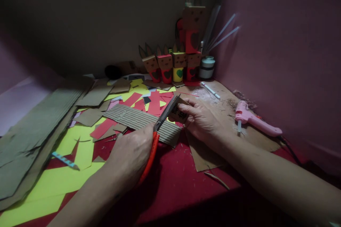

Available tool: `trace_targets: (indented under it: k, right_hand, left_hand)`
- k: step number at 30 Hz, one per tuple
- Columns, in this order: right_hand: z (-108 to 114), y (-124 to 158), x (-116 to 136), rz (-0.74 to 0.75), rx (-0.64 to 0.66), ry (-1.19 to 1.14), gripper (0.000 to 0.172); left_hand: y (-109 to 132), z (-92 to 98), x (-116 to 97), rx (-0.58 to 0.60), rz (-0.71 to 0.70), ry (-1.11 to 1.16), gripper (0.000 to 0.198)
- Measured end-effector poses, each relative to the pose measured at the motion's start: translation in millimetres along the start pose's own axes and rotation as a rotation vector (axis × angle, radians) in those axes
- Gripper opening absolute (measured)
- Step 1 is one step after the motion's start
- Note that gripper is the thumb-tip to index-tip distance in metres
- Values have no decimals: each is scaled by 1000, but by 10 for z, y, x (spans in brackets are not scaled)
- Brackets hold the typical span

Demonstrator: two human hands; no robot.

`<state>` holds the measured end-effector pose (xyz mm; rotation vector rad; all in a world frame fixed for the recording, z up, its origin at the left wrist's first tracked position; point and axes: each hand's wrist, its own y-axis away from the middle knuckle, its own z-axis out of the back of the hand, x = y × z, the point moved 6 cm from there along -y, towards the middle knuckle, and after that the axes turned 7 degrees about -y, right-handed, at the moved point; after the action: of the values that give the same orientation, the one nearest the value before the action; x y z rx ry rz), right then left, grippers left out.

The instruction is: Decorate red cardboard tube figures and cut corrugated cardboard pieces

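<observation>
My left hand (134, 152) is closed round the red-orange handles of a pair of scissors (149, 158). Their dark blades point up and away, against the edge of a small brown cardboard piece (177, 110) with black printing. That piece is pinched between the thumb and fingers of my right hand (199, 118). Under the blades lies a corrugated cardboard strip (133, 117). A flat brown cardboard piece (204, 156) rests on the red table below my right hand. How deep the blades are into the card is hard to tell.
A pink glue gun (253, 118) lies at right, its cord trailing off. Small cardboard animal figures (165, 67) stand at the back beside a pale jar (207, 67). Yellow paper (64, 181), red scraps, a blue striped pencil (65, 160) and a large cardboard sheet (34, 134) cover the left.
</observation>
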<state>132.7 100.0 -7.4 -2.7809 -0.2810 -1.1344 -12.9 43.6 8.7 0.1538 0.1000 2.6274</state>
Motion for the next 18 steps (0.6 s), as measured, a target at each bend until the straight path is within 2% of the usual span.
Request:
trace_targets:
  k: [4, 8, 18]
  right_hand:
    - [0, 4, -8, -1, -4, -1, 16]
    - [-10, 16, -19, -16, -14, 3, 16]
    - [-13, 6, -30, -22, -7, -8, 16]
  left_hand:
    - [-6, 33, -15, -29, 11, -130, 31]
    - [-13, 37, -30, -76, -12, -238, 29]
    - [-3, -13, 28, -55, 19, -268, 23]
